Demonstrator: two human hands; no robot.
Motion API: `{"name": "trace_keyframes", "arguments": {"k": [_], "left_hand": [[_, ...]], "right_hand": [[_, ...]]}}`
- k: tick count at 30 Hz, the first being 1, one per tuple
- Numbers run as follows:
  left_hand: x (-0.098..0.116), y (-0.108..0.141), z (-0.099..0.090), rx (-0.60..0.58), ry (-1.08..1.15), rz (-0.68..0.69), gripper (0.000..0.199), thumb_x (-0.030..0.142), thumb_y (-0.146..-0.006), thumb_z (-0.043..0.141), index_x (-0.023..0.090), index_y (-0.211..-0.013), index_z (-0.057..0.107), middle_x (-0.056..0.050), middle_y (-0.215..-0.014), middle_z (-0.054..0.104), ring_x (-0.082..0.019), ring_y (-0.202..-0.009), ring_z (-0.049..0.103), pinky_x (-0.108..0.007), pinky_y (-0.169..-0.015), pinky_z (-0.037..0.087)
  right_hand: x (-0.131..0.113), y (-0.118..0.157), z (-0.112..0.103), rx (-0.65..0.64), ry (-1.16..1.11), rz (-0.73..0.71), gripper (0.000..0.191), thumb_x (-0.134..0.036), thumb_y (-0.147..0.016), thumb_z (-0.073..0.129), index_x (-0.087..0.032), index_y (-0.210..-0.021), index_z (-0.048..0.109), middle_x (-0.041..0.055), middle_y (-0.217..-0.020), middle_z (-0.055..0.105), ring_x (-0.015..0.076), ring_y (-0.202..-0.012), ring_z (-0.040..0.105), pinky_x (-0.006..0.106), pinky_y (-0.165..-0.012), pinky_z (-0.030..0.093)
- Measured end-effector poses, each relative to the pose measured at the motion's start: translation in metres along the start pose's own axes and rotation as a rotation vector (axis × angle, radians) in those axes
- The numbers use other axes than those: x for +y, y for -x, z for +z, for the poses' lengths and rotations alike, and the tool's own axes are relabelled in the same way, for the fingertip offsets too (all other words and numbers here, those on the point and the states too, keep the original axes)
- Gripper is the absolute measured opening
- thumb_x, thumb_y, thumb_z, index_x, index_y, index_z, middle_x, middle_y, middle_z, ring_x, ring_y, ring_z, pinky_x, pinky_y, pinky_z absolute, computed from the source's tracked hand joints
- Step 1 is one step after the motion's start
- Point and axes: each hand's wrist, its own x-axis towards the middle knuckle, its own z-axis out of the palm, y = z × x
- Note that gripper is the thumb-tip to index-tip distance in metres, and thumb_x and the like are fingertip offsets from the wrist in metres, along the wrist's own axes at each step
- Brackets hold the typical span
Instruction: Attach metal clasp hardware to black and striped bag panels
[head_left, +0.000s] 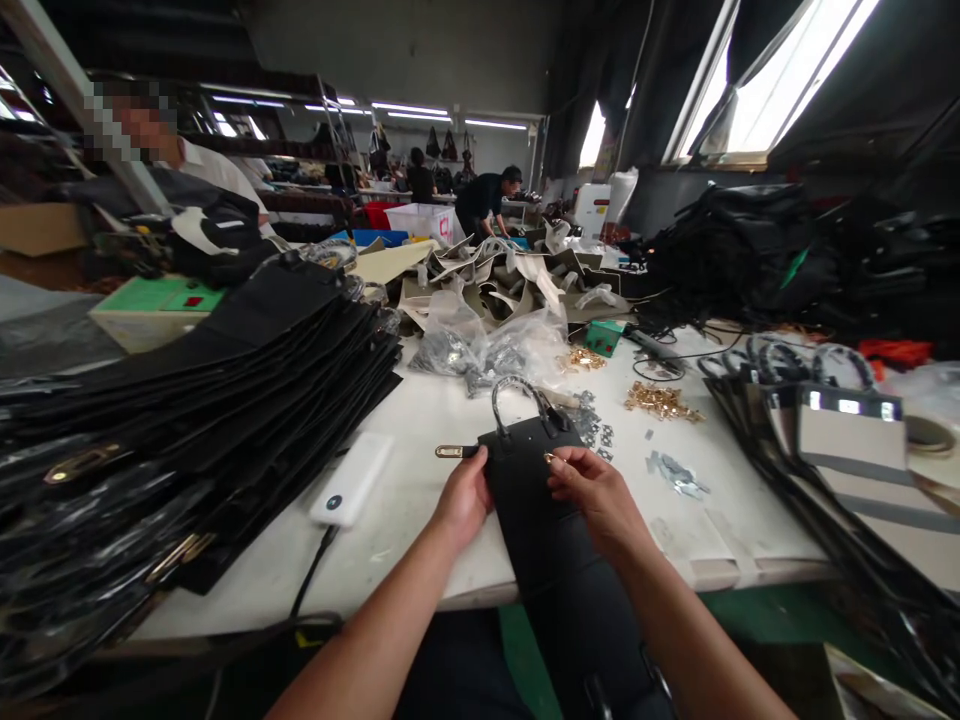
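Observation:
A black bag panel with plastic-wrapped handles lies over the table's front edge and hangs down toward me. My left hand grips its left edge, thumb on top, beside a strap with a gold-coloured metal end that sticks out to the left. Over the panel's upper right, my right hand pinches a small gold-coloured metal piece between thumb and fingertips. Whether this piece touches the panel I cannot tell.
Black bag panels are stacked at left, beside a white power bank with a cable. Gold-coloured fittings and flat silver pieces lie in piles at right. More panels stand far right. People work in the background.

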Motion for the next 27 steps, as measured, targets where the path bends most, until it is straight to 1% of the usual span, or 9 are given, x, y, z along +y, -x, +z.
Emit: {"name": "trace_keyframes", "arguments": {"k": [3,6,9,12,15,18,22,25,27], "left_hand": [[-0.001,0.002,0.000,-0.017,0.022,0.030,0.041,0.039,-0.091,0.069,0.012,-0.122,0.069,-0.014,-0.120,0.075,-0.031,-0.114,0.069,-0.042,-0.100,0.054],[-0.002,0.001,-0.001,-0.034,0.032,0.056,0.040,0.040,-0.090,0.072,0.012,-0.118,0.071,-0.014,-0.115,0.076,-0.030,-0.112,0.070,-0.041,-0.099,0.054],[-0.002,0.000,-0.002,-0.061,0.038,0.089,0.039,0.041,-0.090,0.072,0.012,-0.116,0.072,-0.014,-0.113,0.077,-0.029,-0.109,0.071,-0.039,-0.097,0.054],[-0.003,-0.001,-0.003,-0.061,0.018,0.080,0.040,0.046,-0.089,0.073,0.012,-0.112,0.073,-0.014,-0.108,0.078,-0.029,-0.105,0.072,-0.038,-0.093,0.055],[-0.004,-0.001,-0.002,-0.033,0.006,0.076,0.044,0.050,-0.086,0.075,0.012,-0.110,0.074,-0.014,-0.104,0.078,-0.029,-0.102,0.072,-0.038,-0.091,0.056],[-0.005,-0.003,-0.003,-0.040,0.008,0.110,0.045,0.049,-0.087,0.074,0.013,-0.113,0.073,-0.014,-0.107,0.077,-0.029,-0.106,0.071,-0.037,-0.092,0.054],[-0.008,-0.005,-0.005,-0.060,-0.014,0.110,0.045,0.049,-0.091,0.070,0.013,-0.118,0.072,-0.014,-0.112,0.076,-0.030,-0.109,0.070,-0.039,-0.094,0.053],[-0.009,-0.006,-0.007,-0.056,-0.014,0.108,0.048,0.051,-0.088,0.072,0.013,-0.118,0.073,-0.015,-0.110,0.077,-0.031,-0.108,0.070,-0.041,-0.095,0.052],[-0.009,-0.006,-0.008,-0.045,-0.015,0.100,0.049,0.051,-0.087,0.074,0.013,-0.117,0.073,-0.015,-0.109,0.077,-0.032,-0.108,0.070,-0.042,-0.095,0.051]], "right_hand": [[-0.002,-0.005,-0.003,-0.032,0.365,-0.137,0.029,-0.047,-0.082,0.075,-0.022,-0.097,0.070,0.0025,-0.087,0.068,0.0204,-0.080,0.065,0.032,-0.070,0.052],[-0.007,-0.014,0.000,-0.121,0.751,-0.326,0.021,-0.038,-0.090,0.062,-0.024,-0.101,0.072,0.0043,-0.095,0.069,0.0220,-0.090,0.065,0.035,-0.080,0.050],[-0.010,-0.025,0.011,-0.134,0.946,-0.370,0.030,-0.029,-0.088,0.058,-0.025,-0.116,0.066,0.0017,-0.090,0.068,0.0189,-0.076,0.063,0.033,-0.071,0.049],[-0.010,-0.035,0.025,-0.126,0.995,-0.357,0.032,-0.025,-0.084,0.060,-0.023,-0.115,0.065,-0.0004,-0.082,0.068,0.0177,-0.066,0.061,0.031,-0.064,0.047],[-0.007,-0.043,0.034,-0.143,1.000,-0.462,0.022,-0.027,-0.087,0.060,-0.024,-0.104,0.073,0.0032,-0.090,0.071,0.0200,-0.078,0.066,0.033,-0.073,0.050],[-0.003,-0.045,0.035,-0.137,0.913,-0.527,0.024,-0.032,-0.091,0.060,-0.024,-0.106,0.077,0.0061,-0.098,0.074,0.0228,-0.091,0.068,0.035,-0.084,0.052],[0.002,-0.042,0.034,-0.092,0.787,-0.426,0.029,-0.038,-0.091,0.063,-0.024,-0.112,0.076,0.0069,-0.103,0.076,0.0251,-0.092,0.070,0.039,-0.087,0.054],[0.006,-0.039,0.036,-0.073,0.765,-0.325,0.031,-0.041,-0.089,0.065,-0.024,-0.113,0.076,0.0068,-0.103,0.077,0.0259,-0.088,0.070,0.040,-0.085,0.055],[0.008,-0.039,0.039,-0.059,0.768,-0.302,0.031,-0.041,-0.089,0.065,-0.023,-0.112,0.076,0.0072,-0.100,0.077,0.0263,-0.087,0.071,0.040,-0.084,0.055]]}}
